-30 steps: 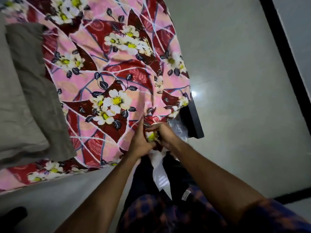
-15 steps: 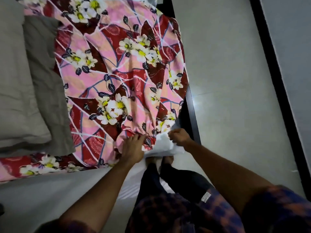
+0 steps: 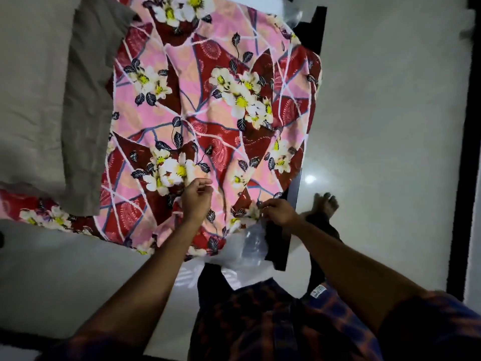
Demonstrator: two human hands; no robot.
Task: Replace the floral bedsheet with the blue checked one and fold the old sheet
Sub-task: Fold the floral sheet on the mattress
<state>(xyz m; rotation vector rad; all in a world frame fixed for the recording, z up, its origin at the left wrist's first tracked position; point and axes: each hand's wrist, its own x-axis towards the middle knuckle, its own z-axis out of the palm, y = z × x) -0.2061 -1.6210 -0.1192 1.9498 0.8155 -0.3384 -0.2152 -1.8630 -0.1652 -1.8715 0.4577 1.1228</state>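
Observation:
The floral bedsheet (image 3: 208,121), pink and dark red with white flowers, covers the bed and its near corner is pulled up off the mattress. My left hand (image 3: 195,199) lies on the sheet near that corner with its fingers curled into the cloth. My right hand (image 3: 277,211) pinches the sheet's edge at the bed's right side. Below it the clear plastic cover of the mattress (image 3: 247,246) shows. No blue checked sheet is in view.
A grey pillow (image 3: 86,108) lies on the bed's left part, over a paler one (image 3: 28,82). The black bed frame (image 3: 289,227) edges the right side. My foot (image 3: 325,204) stands on the pale tiled floor (image 3: 385,126). A black strip (image 3: 468,157) runs along the right.
The view has swung nearer over the bed. My left hand moved up onto the sheet and my right hand shifted right, taking the sheet's edge; more plastic-covered mattress corner is bared.

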